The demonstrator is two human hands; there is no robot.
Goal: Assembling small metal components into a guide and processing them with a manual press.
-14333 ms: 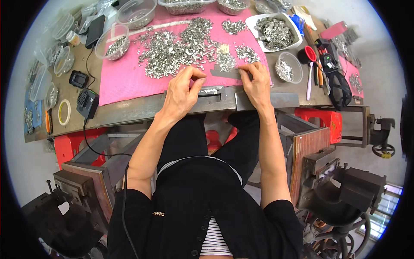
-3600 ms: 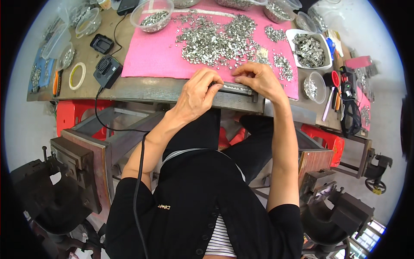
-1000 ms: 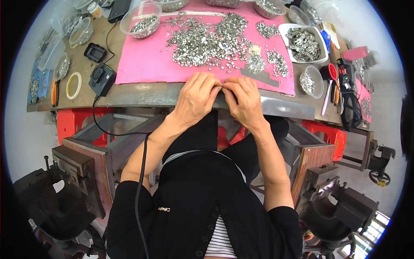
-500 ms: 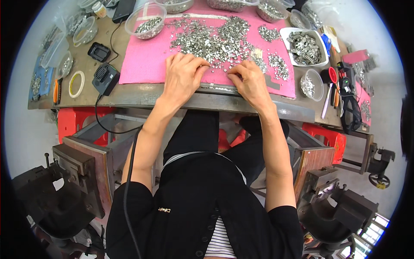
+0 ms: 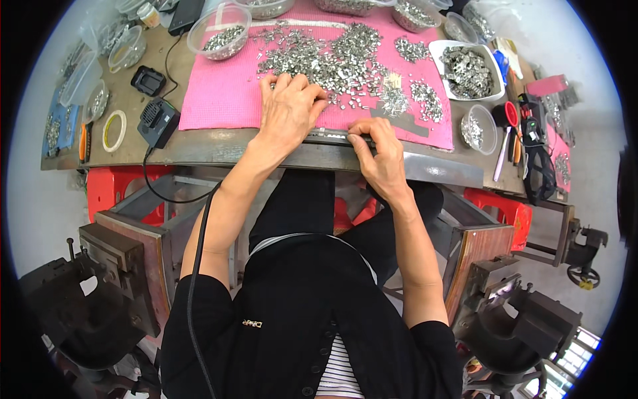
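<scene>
A pile of small silvery metal pieces [image 5: 339, 63] is spread over a pink ribbed mat [image 5: 219, 100]. My left hand [image 5: 289, 110] rests at the pile's near edge with its fingers curled in and thumb and forefinger almost meeting; whatever they hold is too small to make out. Along the bench's front edge lies a narrow dark rail [image 5: 325, 137] carrying a row of tiny bright pieces. At the rail's right end my right hand [image 5: 382, 153] is closed in a pinch, its fingertips hiding what is between them.
Clear tubs of metal pieces, one a round bowl [image 5: 219, 36], line the back. On the right stand a white tray [image 5: 435, 50] of parts, a small clear cup [image 5: 490, 136] and a red-headed tool [image 5: 510, 114]. Leftward are a black device [image 5: 158, 123], its cable and a tape roll [image 5: 114, 131].
My right hand has come down and back from the mat to the rail at the bench edge. My left hand has shifted slightly, its fingers curling more over the pile's edge.
</scene>
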